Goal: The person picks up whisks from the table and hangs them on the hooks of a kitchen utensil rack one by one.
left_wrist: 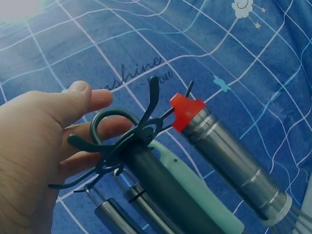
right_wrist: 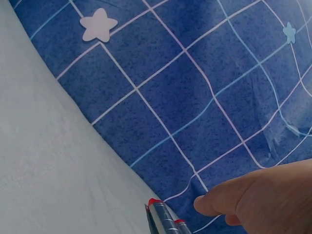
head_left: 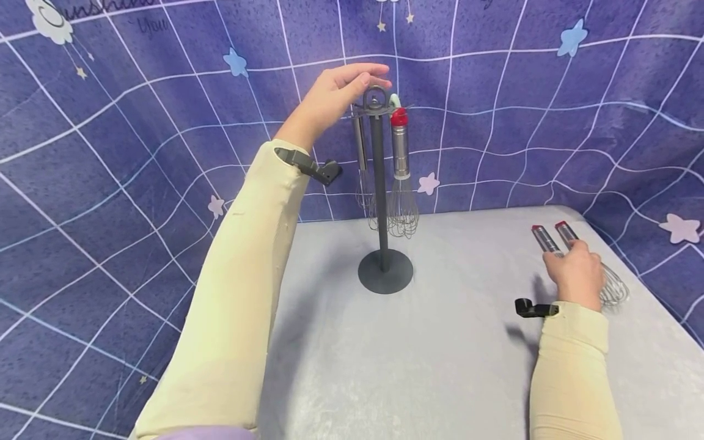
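Observation:
A dark metal utensil stand [head_left: 381, 195] with a ring and hooks on top stands upright on the table. My left hand [head_left: 343, 88] is at its top, with the fingers behind the ring [left_wrist: 114, 117] and the thumb extended. A red-capped whisk [head_left: 401, 150] hangs on the stand's right side. Slimmer steel-handled tools [left_wrist: 114, 214] and a mint-green handle [left_wrist: 200, 187] hang around the post. My right hand [head_left: 577, 275] is over two red-capped whisks lying on the table, a left whisk [head_left: 544, 238] and a right whisk [head_left: 566, 232]. It partly hides them, and its thumb looks apart from their handles.
The pale grey table [head_left: 451, 348] reaches to a blue curtain [head_left: 484, 122] with a white grid and stars, which rises behind it and along the sides. The stand's round base [head_left: 396, 281] rests near the table's back. The whisks lie by the right edge.

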`<action>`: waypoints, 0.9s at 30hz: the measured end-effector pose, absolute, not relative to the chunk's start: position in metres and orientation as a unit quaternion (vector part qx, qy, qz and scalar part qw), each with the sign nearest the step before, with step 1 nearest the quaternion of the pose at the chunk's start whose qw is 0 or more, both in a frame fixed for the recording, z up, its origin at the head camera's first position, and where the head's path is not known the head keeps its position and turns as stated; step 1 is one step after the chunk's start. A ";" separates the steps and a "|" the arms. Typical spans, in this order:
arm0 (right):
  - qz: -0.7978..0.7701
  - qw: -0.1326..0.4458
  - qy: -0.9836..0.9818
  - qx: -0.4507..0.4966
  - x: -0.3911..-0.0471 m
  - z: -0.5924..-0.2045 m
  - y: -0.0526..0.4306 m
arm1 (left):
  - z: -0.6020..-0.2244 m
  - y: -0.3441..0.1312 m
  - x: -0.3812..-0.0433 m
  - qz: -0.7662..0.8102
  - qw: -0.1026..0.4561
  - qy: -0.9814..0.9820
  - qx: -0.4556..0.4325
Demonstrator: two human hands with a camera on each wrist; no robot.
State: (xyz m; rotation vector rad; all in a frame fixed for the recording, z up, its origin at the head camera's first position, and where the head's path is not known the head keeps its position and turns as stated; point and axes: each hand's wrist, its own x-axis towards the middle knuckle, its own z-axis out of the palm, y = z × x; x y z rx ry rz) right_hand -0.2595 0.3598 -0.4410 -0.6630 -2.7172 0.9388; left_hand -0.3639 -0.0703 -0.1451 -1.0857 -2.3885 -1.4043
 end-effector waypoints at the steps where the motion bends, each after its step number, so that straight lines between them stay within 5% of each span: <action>1: 0.318 0.097 -0.916 -0.224 -0.259 -0.441 0.360 | -0.146 -0.069 -0.365 -0.473 0.081 -0.798 -0.364; 27: 0.327 0.094 -0.911 -0.234 -0.257 -0.442 0.362 | -0.155 -0.058 -0.361 -0.546 0.032 -0.766 -0.337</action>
